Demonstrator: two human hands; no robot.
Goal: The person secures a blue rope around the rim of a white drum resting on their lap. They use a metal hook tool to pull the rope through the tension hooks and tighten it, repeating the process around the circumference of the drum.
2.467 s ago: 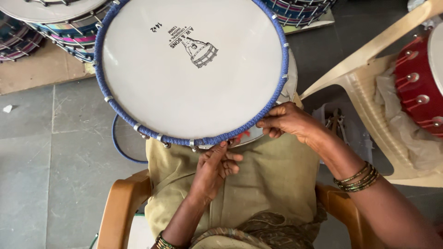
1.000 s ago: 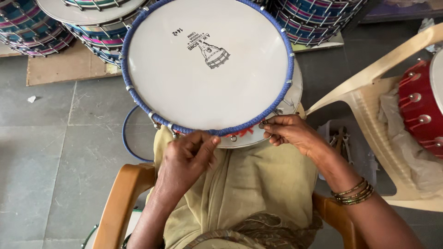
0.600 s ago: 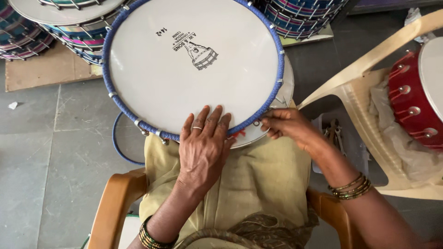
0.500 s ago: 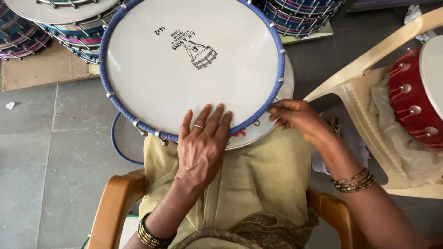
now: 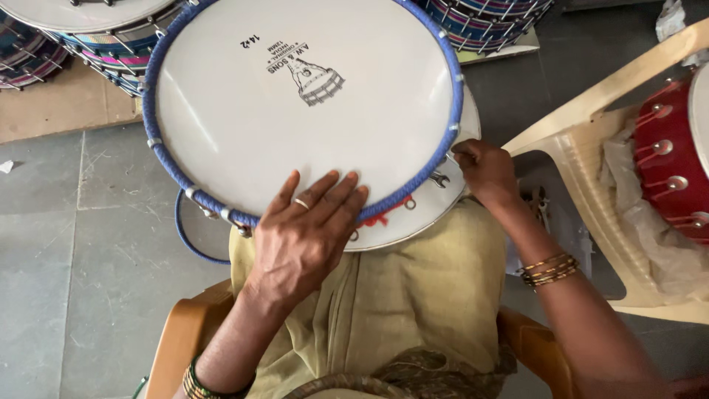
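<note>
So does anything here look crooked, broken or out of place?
Nothing stands out. The drum head with its blue rim looks whole; the left hand lies flat on it, the right hand at its edge.

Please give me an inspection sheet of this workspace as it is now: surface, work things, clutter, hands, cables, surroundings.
Surface: grey stone floor; the person sits on a tan chair, with the work on the lap.
Work things: round white drumhead with blue laced rim, lying over a second white drumhead with metal hooks.
Clutter: blue ring on the floor under the drumheads; brown board at upper left.
Hands: left hand flat on the top drumhead's near edge; right hand at its right rim, fingers pinched; what it grips is unclear.
Cables: nothing seen.
Surroundings: stacked drums; cream plastic chair holding a red drum.
</note>
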